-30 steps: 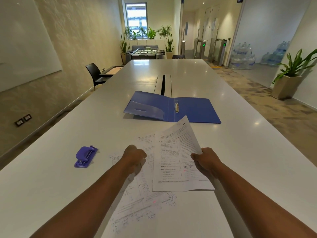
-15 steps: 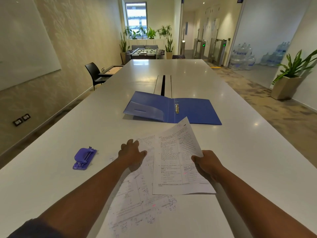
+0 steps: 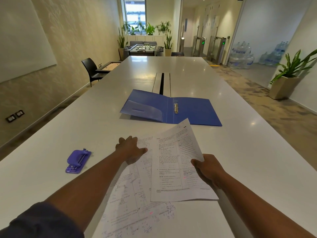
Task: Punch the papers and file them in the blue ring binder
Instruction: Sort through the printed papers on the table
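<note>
From the head camera, looking down the long white bench (image 3: 51, 182): the right hand (image 3: 208, 170) pinches the right edge of a printed sheet (image 3: 173, 169), thumb on top, so the page lifts at a slant with its far corner raised; the left hand (image 3: 131, 149) lies open and flat, fingers spread, pressing down the loose papers (image 3: 130, 200) spread beneath, some scribbled over in ink; the blue ring binder (image 3: 192, 111) sits open just beyond the papers, its rings (image 3: 176, 108) shut as far as I can tell and its left cover propped slightly up; the purple hole punch (image 3: 78, 161) rests to the left of the left forearm, apart from the papers, untouched.

My reading is that the sheets are being gathered for punching, with nothing punched or filed yet; to do it well, I would square the held sheet with the others, tap the edges level on the bench, then draw the punch close and feed the long left margin fully into its slot, centred, so the holes meet the rings; a skewed stack would give crooked holes.
</note>
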Demonstrator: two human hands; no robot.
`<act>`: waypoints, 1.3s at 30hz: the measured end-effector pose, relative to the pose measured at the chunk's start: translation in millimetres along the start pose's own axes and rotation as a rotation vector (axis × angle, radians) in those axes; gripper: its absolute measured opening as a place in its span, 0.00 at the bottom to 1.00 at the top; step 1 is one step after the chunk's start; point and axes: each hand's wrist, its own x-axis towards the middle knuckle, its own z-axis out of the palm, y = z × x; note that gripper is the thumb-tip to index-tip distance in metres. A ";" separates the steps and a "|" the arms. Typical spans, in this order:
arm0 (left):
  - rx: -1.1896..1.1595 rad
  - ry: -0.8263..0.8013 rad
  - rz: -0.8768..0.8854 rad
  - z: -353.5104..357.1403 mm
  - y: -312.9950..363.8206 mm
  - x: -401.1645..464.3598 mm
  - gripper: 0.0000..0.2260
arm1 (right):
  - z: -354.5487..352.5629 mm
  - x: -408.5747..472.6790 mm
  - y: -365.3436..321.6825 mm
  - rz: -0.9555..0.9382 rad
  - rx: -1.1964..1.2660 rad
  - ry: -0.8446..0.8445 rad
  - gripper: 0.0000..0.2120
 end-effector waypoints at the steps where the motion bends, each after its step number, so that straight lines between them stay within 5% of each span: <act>1: 0.003 0.010 0.003 0.0 1.5 -0.6 0.37 | 0.0 0.6 0.4 -0.004 0.000 -0.004 0.03; 9: -0.158 0.059 0.003 -4.0 9.7 -8.5 0.35 | 0.7 1.6 3.0 -0.018 0.031 -0.001 0.04; 16: -0.625 0.273 0.019 -2.7 27.3 -26.1 0.39 | 0.1 -1.3 3.9 -0.025 0.045 0.000 0.06; 20: -0.974 0.365 -0.149 -10.0 34.6 -40.6 0.45 | -0.4 -1.8 4.9 -0.030 0.052 0.002 0.06; 24: -1.310 0.270 -0.271 -10.3 34.8 -50.6 0.30 | -0.9 -2.6 4.8 -0.026 0.086 0.001 0.07; 28: -1.270 0.166 -0.214 0.6 32.4 -60.7 0.03 | -0.8 -4.8 5.5 -0.029 0.128 0.002 0.09; 39: -1.133 0.347 -0.051 -32.7 43.5 -85.0 0.12 | -16.7 -26.6 16.9 -0.015 0.789 -0.074 0.11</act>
